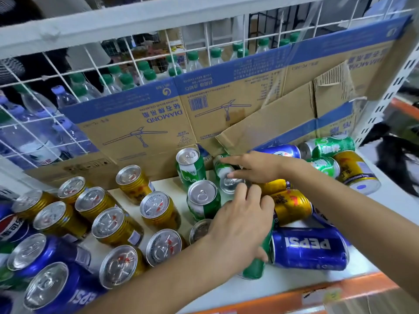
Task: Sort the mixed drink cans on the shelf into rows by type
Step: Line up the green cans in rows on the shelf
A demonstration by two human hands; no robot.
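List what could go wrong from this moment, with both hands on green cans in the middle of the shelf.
The right hand tips a green can beside two upright green cans; a nudge could topple them. The lying Pepsi can sits close to the shelf's front edge and might roll off if the left hand bumps it.

Glossy metal Pepsi can (309, 249) and gold cans (116, 226) with dull silver tops; matt, creased cardboard box (158, 114); smooth white shelf (172, 186); clear plastic bottles (34, 141) behind painted wire grid (95, 62).
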